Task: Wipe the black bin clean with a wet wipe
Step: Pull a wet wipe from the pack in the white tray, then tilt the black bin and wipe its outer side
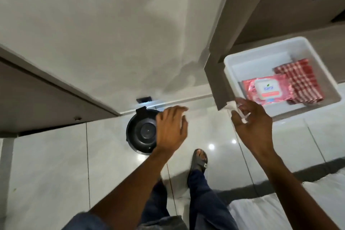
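The round black bin (141,132) stands on the tiled floor by the wall, seen from above, its lid on. My left hand (171,129) hovers over its right side with fingers apart and nothing in it. My right hand (252,117) is raised near the front edge of a white tub (231,59) and pinches a white wet wipe (232,107) between thumb and fingers. In the tub lies a pink pack of wet wipes (267,89) with a white flap lid.
A red checked cloth (300,80) lies folded in the tub beside the pack. The tub sits on a grey shelf unit (220,73). My sandalled foot (199,162) stands on the glossy floor tiles. A white bed edge (280,211) is at lower right.
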